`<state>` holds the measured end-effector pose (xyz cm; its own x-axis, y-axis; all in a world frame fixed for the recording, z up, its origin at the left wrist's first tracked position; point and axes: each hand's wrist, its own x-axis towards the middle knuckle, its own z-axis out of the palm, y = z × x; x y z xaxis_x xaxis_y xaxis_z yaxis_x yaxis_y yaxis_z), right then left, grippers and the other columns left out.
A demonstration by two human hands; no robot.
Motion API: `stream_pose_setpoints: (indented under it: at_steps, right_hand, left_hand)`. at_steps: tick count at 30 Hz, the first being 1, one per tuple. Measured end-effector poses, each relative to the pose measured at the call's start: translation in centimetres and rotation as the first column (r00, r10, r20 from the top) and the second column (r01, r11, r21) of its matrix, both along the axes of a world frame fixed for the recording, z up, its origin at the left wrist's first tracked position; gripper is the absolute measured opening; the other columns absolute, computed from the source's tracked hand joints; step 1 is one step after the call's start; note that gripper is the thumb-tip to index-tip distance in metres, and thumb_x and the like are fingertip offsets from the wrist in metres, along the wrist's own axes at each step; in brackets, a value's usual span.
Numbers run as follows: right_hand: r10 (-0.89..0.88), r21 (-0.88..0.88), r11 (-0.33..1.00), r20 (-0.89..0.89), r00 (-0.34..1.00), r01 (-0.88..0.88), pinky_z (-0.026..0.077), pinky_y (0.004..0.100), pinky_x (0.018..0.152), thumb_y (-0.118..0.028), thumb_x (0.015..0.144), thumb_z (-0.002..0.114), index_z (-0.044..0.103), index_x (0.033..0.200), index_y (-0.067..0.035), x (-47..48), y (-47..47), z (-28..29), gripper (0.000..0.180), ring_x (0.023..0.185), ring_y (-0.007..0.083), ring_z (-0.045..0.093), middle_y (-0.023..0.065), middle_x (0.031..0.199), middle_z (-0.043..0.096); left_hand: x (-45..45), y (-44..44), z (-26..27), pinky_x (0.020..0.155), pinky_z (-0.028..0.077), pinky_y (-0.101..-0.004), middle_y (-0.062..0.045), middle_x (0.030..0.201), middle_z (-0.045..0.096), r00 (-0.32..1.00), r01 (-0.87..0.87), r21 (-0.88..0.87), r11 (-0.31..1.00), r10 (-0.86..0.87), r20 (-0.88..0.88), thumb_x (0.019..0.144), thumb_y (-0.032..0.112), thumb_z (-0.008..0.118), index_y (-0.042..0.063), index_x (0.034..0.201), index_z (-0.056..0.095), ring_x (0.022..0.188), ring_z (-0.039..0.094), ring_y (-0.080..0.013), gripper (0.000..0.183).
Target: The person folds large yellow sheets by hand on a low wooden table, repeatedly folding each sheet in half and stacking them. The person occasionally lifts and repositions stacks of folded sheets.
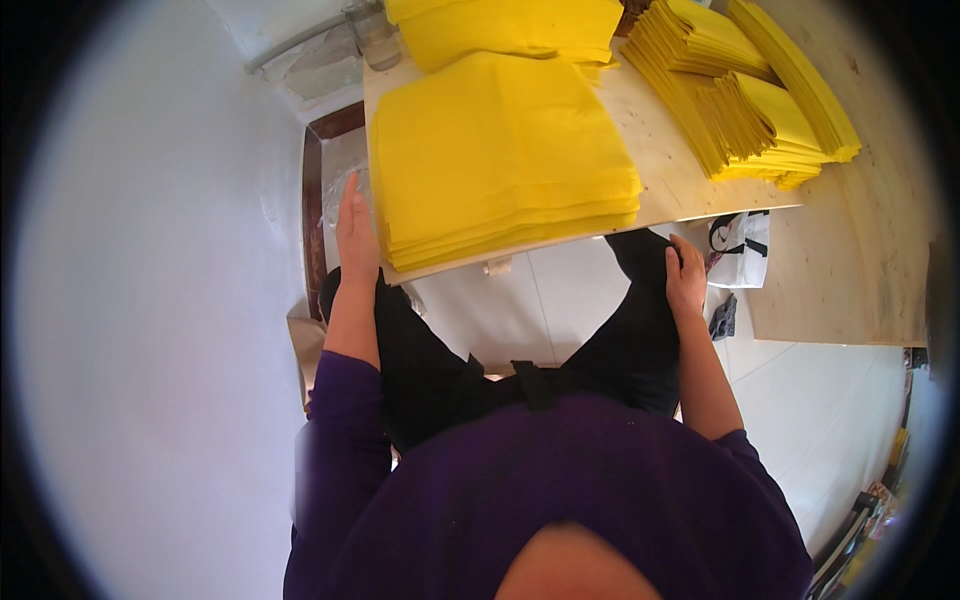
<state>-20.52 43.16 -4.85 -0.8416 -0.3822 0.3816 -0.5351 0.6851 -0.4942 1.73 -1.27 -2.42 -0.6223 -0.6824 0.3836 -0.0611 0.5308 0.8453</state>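
Observation:
A stack of yellow fabric sheets (502, 150), perhaps felt, lies squared up near the front edge of the wooden table (660, 180) before me. My left hand (356, 232) is upright just off the table's left edge, beside the stack, its fingers stretched out and nothing in it. Whether it touches the stack's edge is hard to tell. On my right knee, in black trousers (637, 322), rests my right hand (685, 277), holding nothing. It is below and to the right of the table's front edge.
Behind the stack lies another yellow pile (510, 30). Folded yellow bundles (750, 97) sit at the table's right. A clear jar (373, 37) stands at the back left corner. The white wall (165, 300) is close on my left. Under the table is a white bag (739, 262).

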Motion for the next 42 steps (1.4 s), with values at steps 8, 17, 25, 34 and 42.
stream_pose_setpoints:
  at_steps: [8, 17, 25, 34, 42]
  right_hand:
    - [0.128, -0.335, 0.933, -0.024, 0.991, -0.128, 0.042, 0.0349, 0.097, -0.015, 0.095, 0.053, 0.059, 0.118, -0.002, 0.3, -4.6, 6.1, 0.027, 0.11, 0.0284, 0.056, 0.0151, 0.116, 0.062]
    - [0.604, -0.354, 0.744, -0.009, 0.797, -0.567, 0.031, 0.0383, 0.109, -0.03, 0.095, 0.05, 0.051, 0.129, -0.002, 2.5, -25.5, 11.6, 0.044, 0.13, 0.0317, 0.041, 0.0181, 0.137, 0.047]
    - [0.508, 0.082, 0.849, 0.148, 0.848, -0.523, 0.017, 0.0412, 0.115, -0.049, 0.096, 0.037, 0.036, 0.142, -0.002, 0.1, -31.1, 7.4, 0.066, 0.141, 0.028, 0.024, 0.0166, 0.151, 0.029]
    - [0.307, 0.37, 0.875, 0.075, 0.949, -0.312, 0.014, 0.0407, 0.116, -0.053, 0.095, 0.037, 0.027, 0.147, -0.004, -5.8, -24.6, 5.4, 0.072, 0.144, 0.024, 0.018, 0.0129, 0.154, 0.023]
    - [0.152, 0.449, 0.872, 0.129, 0.98, -0.195, 0.014, 0.0431, 0.116, -0.058, 0.094, 0.035, 0.022, 0.149, -0.009, -8.2, -21.2, 6.3, 0.075, 0.145, 0.0213, 0.014, 0.0091, 0.157, 0.017]
  left_hand:
    - [-2.4, 0.5, 3.7, 0.113, 0.021, -0.0428, -0.021, 0.145, 0.037, 0.993, 0.121, -0.276, 0.954, -0.117, 0.032, 0.1, 0.024, 0.042, 0.004, 0.137, 0.043, 0.139, 0.027, -0.0374, 0.043]
    - [-12.7, 4.7, 4.7, 0.114, 0.015, -0.0538, -0.015, 0.152, 0.027, 0.81, 0.279, -0.519, 0.808, 0.093, 0.579, 0.094, 0.031, 0.048, 0.012, 0.146, 0.031, 0.142, 0.021, -0.0332, 0.058]
    - [-12.3, 4.9, 2.7, 0.115, 0.014, -0.0508, -0.011, 0.154, 0.026, 0.706, 0.349, -0.523, 0.778, 0.15, 0.692, 0.095, 0.038, 0.044, 0.014, 0.147, 0.031, 0.143, 0.021, -0.027, 0.058]
    - [-12.6, 4.9, 2.3, 0.114, 0.014, -0.0507, -0.012, 0.152, 0.029, 0.756, 0.314, -0.525, 0.791, 0.126, 0.642, 0.096, 0.046, 0.041, 0.013, 0.146, 0.034, 0.142, 0.023, -0.0281, 0.06]
    - [-12.4, 4.9, 2.0, 0.114, 0.015, -0.052, -0.015, 0.151, 0.03, 0.797, 0.308, -0.552, 0.775, 0.107, 0.594, 0.094, 0.051, 0.042, 0.011, 0.144, 0.035, 0.141, 0.024, -0.0303, 0.064]
